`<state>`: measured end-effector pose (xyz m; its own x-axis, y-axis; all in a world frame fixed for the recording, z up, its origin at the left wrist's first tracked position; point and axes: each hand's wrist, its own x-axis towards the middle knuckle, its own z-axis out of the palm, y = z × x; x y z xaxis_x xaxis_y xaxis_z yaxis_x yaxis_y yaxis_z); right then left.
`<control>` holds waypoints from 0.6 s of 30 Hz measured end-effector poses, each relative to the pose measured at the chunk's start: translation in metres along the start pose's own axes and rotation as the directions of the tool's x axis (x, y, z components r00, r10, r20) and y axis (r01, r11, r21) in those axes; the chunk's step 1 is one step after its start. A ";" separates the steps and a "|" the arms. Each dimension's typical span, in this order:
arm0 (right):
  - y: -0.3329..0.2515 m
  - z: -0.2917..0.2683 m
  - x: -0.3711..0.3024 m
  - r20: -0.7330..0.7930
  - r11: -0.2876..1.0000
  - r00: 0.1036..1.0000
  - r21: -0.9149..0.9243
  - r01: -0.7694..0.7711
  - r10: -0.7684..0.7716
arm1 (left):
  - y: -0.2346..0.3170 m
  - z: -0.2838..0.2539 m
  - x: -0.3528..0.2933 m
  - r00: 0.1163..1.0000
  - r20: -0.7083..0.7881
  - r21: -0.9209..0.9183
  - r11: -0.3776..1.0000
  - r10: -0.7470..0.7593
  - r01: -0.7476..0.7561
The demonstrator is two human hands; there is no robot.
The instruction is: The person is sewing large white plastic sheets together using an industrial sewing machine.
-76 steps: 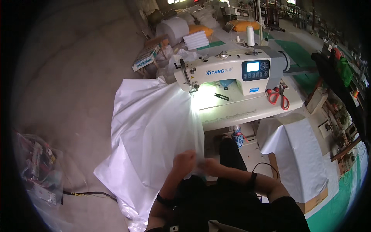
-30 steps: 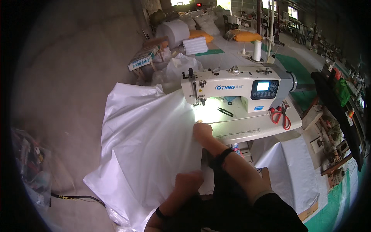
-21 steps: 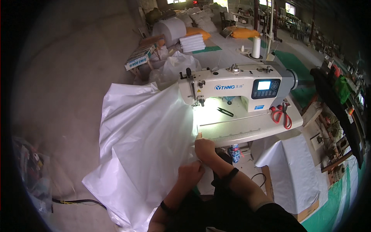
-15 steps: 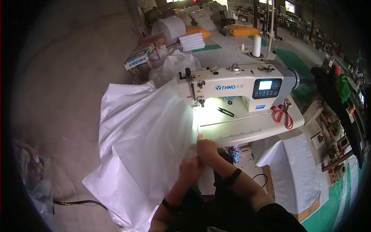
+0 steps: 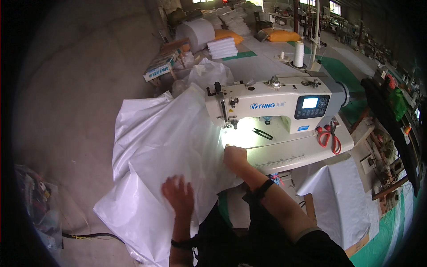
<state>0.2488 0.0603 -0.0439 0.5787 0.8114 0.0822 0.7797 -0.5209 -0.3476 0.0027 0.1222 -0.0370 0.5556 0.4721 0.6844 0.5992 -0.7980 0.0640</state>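
In the head view, the white sheet (image 5: 151, 151) hung in broad folds to the left of the sewing machine (image 5: 271, 104), its right edge reaching up to the lit area beneath the machine's needle end. The right hand (image 5: 235, 159) was just in front of that needle end, at the near edge of the machine's table (image 5: 284, 158), its fingers curled closed on the edge of the sheet. The left hand (image 5: 178, 193) was farther from the machine, in front of it and to its left, open with fingers spread over the sheet; it was blurred, so whether it touched the material could not be told. Black thread snips (image 5: 263, 134) lay under the machine's arm, and red-handled scissors (image 5: 329, 141) lay on the table by the right end of the machine. A white thread cone (image 5: 299, 54) stood behind the machine. Beyond it, to the left, were a large white roll (image 5: 195, 35) and a stack of folded white material (image 5: 222, 48), while an orange sack (image 5: 282, 35) lay farther back behind the machine.
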 end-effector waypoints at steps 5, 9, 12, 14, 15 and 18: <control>0.004 0.001 0.008 -0.017 0.992 0.995 0.086 -0.092 0.094 | -0.086 0.022 0.023 0.850 0.380 0.171 0.931 -0.365 0.324; 0.015 -0.001 -0.037 0.060 0.799 0.992 0.589 -0.125 0.111 | -0.138 0.050 0.076 0.756 0.574 0.186 0.949 -0.315 0.254; 0.023 0.004 -0.094 0.587 0.041 0.803 0.809 -0.586 -0.106 | -0.161 0.079 0.117 0.774 0.587 0.099 0.970 -0.237 0.222; 0.019 0.016 -0.119 0.751 0.031 0.654 0.659 -0.752 -0.093 | -0.171 0.098 0.138 0.726 0.648 0.109 0.972 -0.230 0.210; 0.020 0.019 -0.126 0.713 0.015 0.692 0.697 -0.716 -0.111 | -0.174 0.106 0.147 0.735 0.643 0.099 0.975 -0.215 0.199; 0.024 0.031 -0.142 0.631 0.154 0.741 0.775 -0.613 -0.228 | -0.171 0.108 0.157 0.704 0.670 0.131 0.971 -0.234 0.198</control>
<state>0.1781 -0.0593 -0.0925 0.1005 0.8875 -0.4497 -0.4202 -0.3718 -0.8278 0.0501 0.3737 -0.0190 0.6376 0.7701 -0.0198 0.7674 -0.6328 0.1031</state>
